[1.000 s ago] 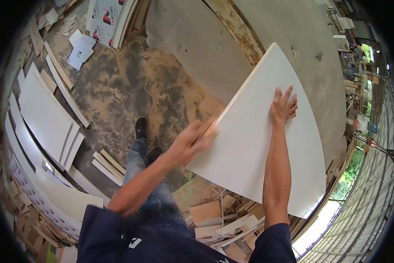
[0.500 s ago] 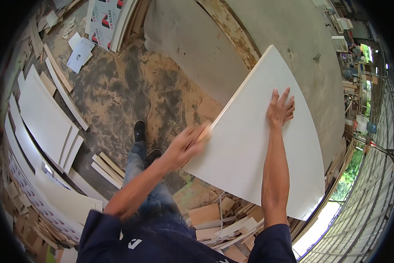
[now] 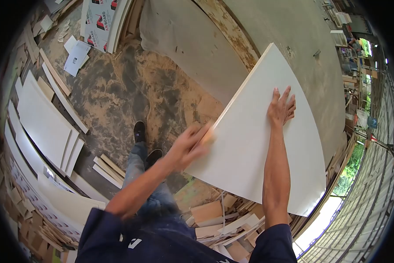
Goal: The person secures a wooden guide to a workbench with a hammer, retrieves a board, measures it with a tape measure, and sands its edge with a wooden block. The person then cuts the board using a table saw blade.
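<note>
A large white board (image 3: 254,144) with one straight edge and a curved far side lies tilted in front of me. My right hand (image 3: 281,107) rests on its face with the fingers spread, and holds nothing. At the straight edge, my left hand (image 3: 190,147) is closed around a small tan block (image 3: 208,136), pressed against the board's rim. That hand and the block are smeared by motion, so I cannot make out the block's exact kind. Pale bare core shows along the straight edge, beside the white face.
Sawdust covers the dark floor (image 3: 157,87). Curved white panels (image 3: 45,118) lean in a stack at left, near printed boards (image 3: 101,26). Wood offcuts (image 3: 205,212) are heaped below the board. A large grey sheet (image 3: 188,48) lies beyond; a wire fence (image 3: 363,210) stands at right.
My left hand and the tan block stay at the straight edge, blurred, with only a slight shift. My right hand keeps its place on the board. The view has shifted slightly.
</note>
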Available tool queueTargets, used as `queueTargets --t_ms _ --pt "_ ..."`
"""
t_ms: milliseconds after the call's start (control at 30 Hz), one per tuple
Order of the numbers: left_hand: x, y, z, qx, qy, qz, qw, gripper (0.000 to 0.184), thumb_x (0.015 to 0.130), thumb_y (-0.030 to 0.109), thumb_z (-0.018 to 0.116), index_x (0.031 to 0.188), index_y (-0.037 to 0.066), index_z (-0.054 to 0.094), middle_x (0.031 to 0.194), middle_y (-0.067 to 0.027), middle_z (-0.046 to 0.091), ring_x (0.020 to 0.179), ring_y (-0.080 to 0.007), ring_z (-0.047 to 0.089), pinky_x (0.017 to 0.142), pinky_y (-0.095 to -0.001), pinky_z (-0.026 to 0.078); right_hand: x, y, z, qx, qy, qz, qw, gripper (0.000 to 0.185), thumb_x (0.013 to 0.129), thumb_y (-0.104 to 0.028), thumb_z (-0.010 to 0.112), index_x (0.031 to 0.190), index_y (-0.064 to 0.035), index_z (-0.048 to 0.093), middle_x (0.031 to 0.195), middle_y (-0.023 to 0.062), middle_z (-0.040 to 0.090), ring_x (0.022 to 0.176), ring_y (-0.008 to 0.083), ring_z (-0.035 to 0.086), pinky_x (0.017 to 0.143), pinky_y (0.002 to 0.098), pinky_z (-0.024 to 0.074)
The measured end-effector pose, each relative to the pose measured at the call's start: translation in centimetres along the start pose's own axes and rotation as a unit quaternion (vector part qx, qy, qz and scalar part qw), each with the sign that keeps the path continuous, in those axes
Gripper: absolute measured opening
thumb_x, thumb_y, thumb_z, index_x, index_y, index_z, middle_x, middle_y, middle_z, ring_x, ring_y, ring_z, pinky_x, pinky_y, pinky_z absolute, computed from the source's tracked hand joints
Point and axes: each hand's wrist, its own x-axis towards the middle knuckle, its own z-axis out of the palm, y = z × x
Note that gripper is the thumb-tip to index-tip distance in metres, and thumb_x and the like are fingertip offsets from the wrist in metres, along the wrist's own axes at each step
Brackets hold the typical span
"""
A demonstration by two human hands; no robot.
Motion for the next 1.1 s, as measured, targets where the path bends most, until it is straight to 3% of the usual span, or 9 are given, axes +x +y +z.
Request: queueTargets --t_ms 100,300,567,667,767,833,867,1000,1100 --pt "-6.7 1.4 -0.2 -0.088 0.008 -0.103 0.991 0.071 0.097 0.038 0.062 0.153 0.0 0.04 0.09 -0.007 0.041 0.086 -0.0196 0.045 0.078 -0.0331 0.039 -0.2 -0.2 -0.1 0.003 0.003 0.006 1.0 0.079 0.099 -0.067 0.034 0.161 -0.0208 0.024 0.163 0.0216 0.021 0.151 0.0357 0.014 0.119 0.0564 0.0083" --pt "11.9 0.9 0.6 -0.122 0.019 -0.076 0.989 0.063 0.099 0.031 0.063 0.153 0.008 0.043 0.092 -0.0067 0.042 0.085 -0.0193 0.045 0.077 -0.031 0.039 -0.1 -0.5 -0.4 -0.003 -0.003 0.015 1.0 0.077 0.1 -0.065 0.037 0.161 -0.0204 0.025 0.163 0.0222 0.022 0.151 0.0357 0.015 0.12 0.0559 0.0085" --pt "-5.4 2.1 -0.9 -0.114 -0.015 -0.137 0.984 0.065 0.095 0.029 0.066 0.151 0.002 0.044 0.093 -0.0035 0.042 0.083 -0.0173 0.044 0.076 -0.029 0.039 0.0 0.2 0.1 -0.05 0.001 0.024 0.998 0.074 0.1 -0.066 0.032 0.161 -0.0253 0.024 0.163 0.0176 0.024 0.149 0.0362 0.019 0.118 0.0573 0.0119" --pt "-7.7 2.8 -2.8 -0.105 0.028 -0.18 0.978 0.054 0.093 0.022 0.066 0.141 0.001 0.053 0.094 -0.0032 0.044 0.085 -0.0164 0.045 0.076 -0.029 0.04 0.3 0.0 -0.5 -0.028 0.026 0.018 0.999 0.069 0.101 -0.06 0.039 0.156 -0.0178 0.038 0.16 0.0166 0.029 0.145 0.0358 0.026 0.116 0.0554 0.0195" --pt "-9.7 -0.7 -4.1 -0.099 0.219 -0.251 0.937 0.019 0.094 0.013 0.066 0.104 -0.002 0.058 0.096 -0.0034 0.049 0.088 -0.0124 0.052 0.076 -0.0268 0.044 -0.3 1.1 -0.5 -0.006 0.145 -0.046 0.988 0.055 0.097 -0.042 0.055 0.14 -0.0081 0.055 0.151 0.0173 0.042 0.139 0.0361 0.037 0.113 0.0515 0.0287" --pt "-9.8 -1.1 -6.3 -0.134 0.298 -0.355 0.876 0.02 0.1 0.017 0.062 0.11 0.0 0.063 0.094 0.0022 0.051 0.079 -0.0081 0.049 0.068 -0.0251 0.042 -1.9 -0.7 -1.5 0.124 0.166 -0.297 0.932 0.041 0.089 -0.026 0.067 0.125 -0.0066 0.061 0.14 0.016 0.051 0.131 0.0356 0.045 0.108 0.0499 0.0334" --pt "-10.3 -1.8 -7.4 -0.137 0.301 -0.354 0.875 0.02 0.1 0.017 0.062 0.11 0.0 0.063 0.094 0.0022 0.051 0.079 -0.0081 0.049 0.068 -0.0251 0.042 -3.9 -2.9 -2.2 0.177 0.123 -0.358 0.909 0.037 0.085 -0.019 0.068 0.12 -0.0081 0.062 0.133 0.0162 0.056 0.128 0.0355 0.048 0.107 0.0496 0.0339" --pt "-13.0 -3.3 -12.0 -0.043 0.332 -0.293 0.896 0.039 0.102 0.024 0.062 0.136 0.004 0.059 0.094 0.0045 0.052 0.073 -0.0047 0.043 0.065 -0.0218 0.037 -13.7 -9.4 -8.0 0.201 -0.283 -0.56 0.752 0.039 0.073 -0.036 0.076 0.105 -0.0141 0.068 0.136 0.0091 0.058 0.129 0.0303 0.049 0.117 0.0511 0.0185" --pt "-13.9 -2.7 -13.2 -0.054 0.354 -0.304 0.883 0.049 0.104 0.027 0.06 0.148 0.009 0.051 0.089 0.0073 0.051 0.069 -0.0034 0.04 0.063 -0.0206 0.034 -16.4 -9.9 -8.3 0.201 -0.386 -0.581 0.687 0.025 0.079 -0.034 0.077 0.098 -0.019 0.07 0.116 -0.0002 0.066 0.118 0.0194 0.057 0.116 0.0504 0.0202"
